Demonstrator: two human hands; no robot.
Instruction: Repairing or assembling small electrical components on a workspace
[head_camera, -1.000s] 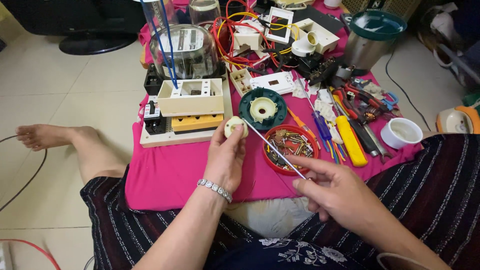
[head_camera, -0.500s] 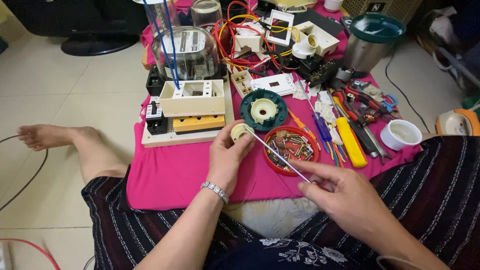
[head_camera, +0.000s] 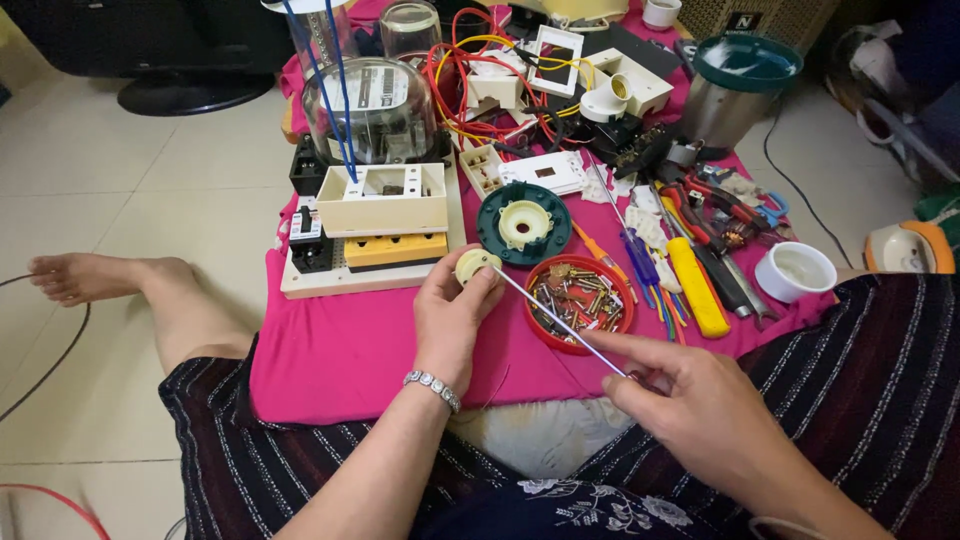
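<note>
Head view | left hand (head_camera: 455, 320) pinches small cream round fitting (head_camera: 472, 265) over pink cloth (head_camera: 350, 350) | right hand (head_camera: 690, 400) closed on thin screwdriver (head_camera: 560, 320), tip at fitting | light, rigid, probably brittle plastic; grip rim.

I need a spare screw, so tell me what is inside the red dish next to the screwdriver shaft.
The red dish holds a loose heap of small metal screws and brass-coloured bits. The thin screwdriver shaft held by the right hand crosses over it, hiding a strip; the bottom is covered.
</note>
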